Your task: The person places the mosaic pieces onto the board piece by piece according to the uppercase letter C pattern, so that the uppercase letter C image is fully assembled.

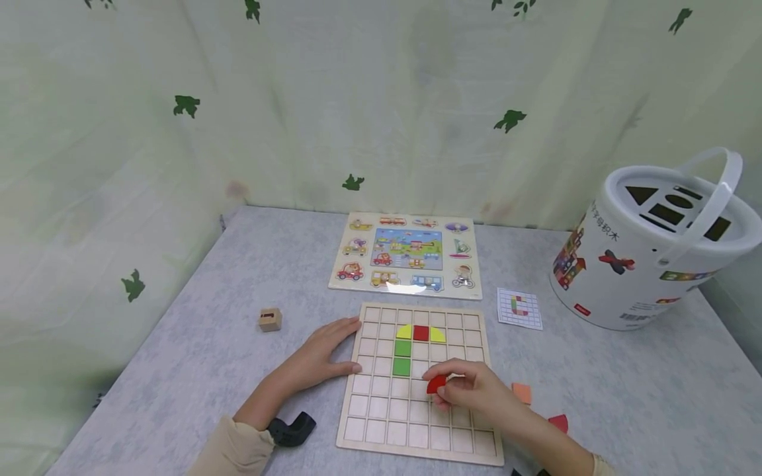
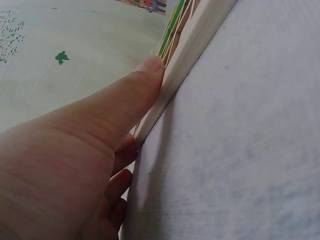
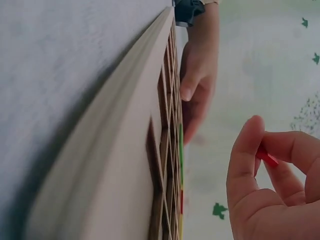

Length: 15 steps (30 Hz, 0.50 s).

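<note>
The right fingers (image 1: 448,367) cover part of the held red piece (image 1: 436,383); the right wrist view shows only a sliver of it. Some of the board's (image 1: 355,428) squares lie hidden beneath them, and its near edge blurs there. The right forearm (image 1: 538,430) hides part of a loose red piece (image 1: 560,422). The bottom edge crops a black thing (image 1: 543,473) (mere slivers show). The bucket's (image 1: 631,284) smallest print is unreadable.

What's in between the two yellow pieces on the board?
A red square sits between the left yellow piece and the right yellow piece on the wooden board; the head view shows it.
</note>
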Each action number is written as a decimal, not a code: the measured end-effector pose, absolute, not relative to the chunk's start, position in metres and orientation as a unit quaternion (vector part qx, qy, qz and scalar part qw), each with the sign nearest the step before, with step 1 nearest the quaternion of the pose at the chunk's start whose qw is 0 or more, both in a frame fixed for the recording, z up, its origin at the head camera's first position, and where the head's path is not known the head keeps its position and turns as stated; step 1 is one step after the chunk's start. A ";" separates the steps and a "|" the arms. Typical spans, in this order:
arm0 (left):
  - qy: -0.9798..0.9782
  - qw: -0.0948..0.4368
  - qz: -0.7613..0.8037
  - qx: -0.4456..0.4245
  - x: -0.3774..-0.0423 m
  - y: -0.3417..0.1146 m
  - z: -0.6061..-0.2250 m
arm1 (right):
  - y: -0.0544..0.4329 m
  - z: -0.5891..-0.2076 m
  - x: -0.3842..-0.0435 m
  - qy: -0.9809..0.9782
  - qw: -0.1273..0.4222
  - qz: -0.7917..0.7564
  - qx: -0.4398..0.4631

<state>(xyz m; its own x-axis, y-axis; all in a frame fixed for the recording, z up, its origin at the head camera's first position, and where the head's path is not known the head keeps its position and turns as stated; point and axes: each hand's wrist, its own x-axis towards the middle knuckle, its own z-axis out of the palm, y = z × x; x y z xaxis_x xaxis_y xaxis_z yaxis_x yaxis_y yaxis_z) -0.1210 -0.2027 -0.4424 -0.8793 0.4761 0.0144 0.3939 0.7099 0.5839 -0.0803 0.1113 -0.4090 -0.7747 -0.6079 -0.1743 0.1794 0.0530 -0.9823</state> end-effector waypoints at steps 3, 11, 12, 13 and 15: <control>0.923 0.070 0.297 0.233 -0.121 -0.203 -0.442 | 0.102 -0.412 -0.084 0.683 0.282 -0.653 -0.168; 0.924 0.061 0.296 0.234 -0.120 -0.202 -0.441 | 0.083 -0.423 -0.089 0.682 0.258 -0.658 -0.190; 0.924 0.062 0.297 0.233 -0.120 -0.202 -0.441 | 0.081 -0.424 -0.090 0.692 0.249 -0.648 -0.196; 0.924 0.062 0.297 0.234 -0.120 -0.201 -0.441 | 0.079 -0.425 -0.090 0.706 0.238 -0.636 -0.204; 0.924 0.064 0.298 0.232 -0.120 -0.201 -0.441 | 0.076 -0.426 -0.092 0.732 0.217 -0.608 -0.215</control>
<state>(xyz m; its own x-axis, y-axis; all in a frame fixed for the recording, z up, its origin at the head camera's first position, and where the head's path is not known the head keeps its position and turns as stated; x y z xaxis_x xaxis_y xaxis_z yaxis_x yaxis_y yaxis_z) -0.1204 -0.2010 -0.4412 -0.8836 0.4678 0.0194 0.3909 0.7144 0.5804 -0.0915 0.0763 -0.4264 -0.8132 -0.5793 -0.0556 -0.0516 0.1669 -0.9846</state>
